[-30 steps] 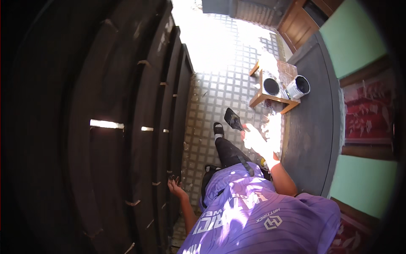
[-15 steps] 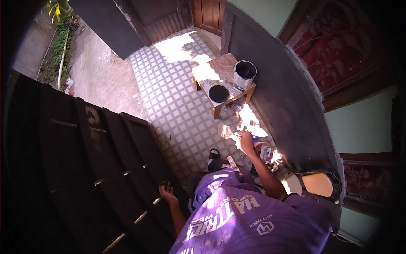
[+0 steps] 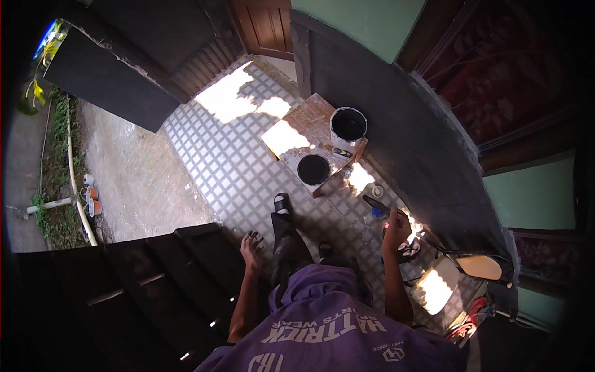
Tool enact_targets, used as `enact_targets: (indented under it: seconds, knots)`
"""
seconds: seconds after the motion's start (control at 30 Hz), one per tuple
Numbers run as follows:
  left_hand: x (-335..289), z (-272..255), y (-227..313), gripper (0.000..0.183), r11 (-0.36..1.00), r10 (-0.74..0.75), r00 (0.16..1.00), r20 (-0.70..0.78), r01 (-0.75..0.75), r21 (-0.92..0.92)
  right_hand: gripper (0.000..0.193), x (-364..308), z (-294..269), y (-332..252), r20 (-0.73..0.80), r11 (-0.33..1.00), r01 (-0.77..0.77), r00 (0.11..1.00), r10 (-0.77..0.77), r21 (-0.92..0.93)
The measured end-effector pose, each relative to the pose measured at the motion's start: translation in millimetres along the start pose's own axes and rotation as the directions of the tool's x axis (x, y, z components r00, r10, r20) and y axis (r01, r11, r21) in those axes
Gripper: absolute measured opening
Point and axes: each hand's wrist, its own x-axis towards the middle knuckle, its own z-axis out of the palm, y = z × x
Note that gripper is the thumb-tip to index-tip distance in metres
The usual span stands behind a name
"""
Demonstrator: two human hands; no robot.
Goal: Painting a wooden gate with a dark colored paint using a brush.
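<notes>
My right hand [image 3: 394,232] is closed round the handle of a paintbrush [image 3: 374,204], whose dark head points up and left. It hovers over the floor, near the dark wall and apart from the table. My left hand [image 3: 251,249] holds nothing. Its fingers are spread, with dark stains on them, beside the black slatted panel [image 3: 133,273]. Ahead, a low wooden table [image 3: 315,118] carries a white bucket of black paint [image 3: 348,124] and a second round container of black paint [image 3: 313,169]. Between them lies a small dark-handled tool [image 3: 341,152] with a yellowish mark.
A chair with a tan backrest [image 3: 480,267] stands at my right, near red cloth or cord [image 3: 474,315]. Something blue [image 3: 377,212] lies on the tiled floor [image 3: 211,155] by the brush. Orange pots [image 3: 93,203] sit outside at left, past the concrete path [image 3: 130,161].
I have moved forward, and the table is nearer. My right hand has shifted right with the paintbrush, from sunlight into shade. My left hand has moved away from the slats.
</notes>
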Motion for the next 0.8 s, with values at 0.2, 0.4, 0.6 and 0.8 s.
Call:
enact_targets:
  seconds: [0.2,0.4,0.6,0.8]
  knots:
    - [120.1,70.7,39.2,0.037,0.947,0.064,0.942,0.329,-0.161,0.277,0.023,24.6,56.4,-30.3,0.045,0.920,0.226,0.974,-0.223,-0.320]
    - [183.9,100.9,29.0,0.034,0.877,-0.129,0.895,0.427,-0.098,0.471,0.020,111.3,127.1,-35.8,0.093,0.954,0.158,0.986,-0.138,-0.256]
    - [197.5,79.5,-42.5,0.032,0.854,-0.241,0.888,0.391,0.003,0.520,0.016,194.6,248.2,35.1,0.286,0.860,0.289,0.942,-0.177,-0.420]
    - [164.6,91.4,-88.7,0.029,0.835,-0.323,0.888,0.328,0.104,0.540,0.016,261.3,320.4,137.8,0.500,0.796,0.359,0.862,-0.082,-0.487]
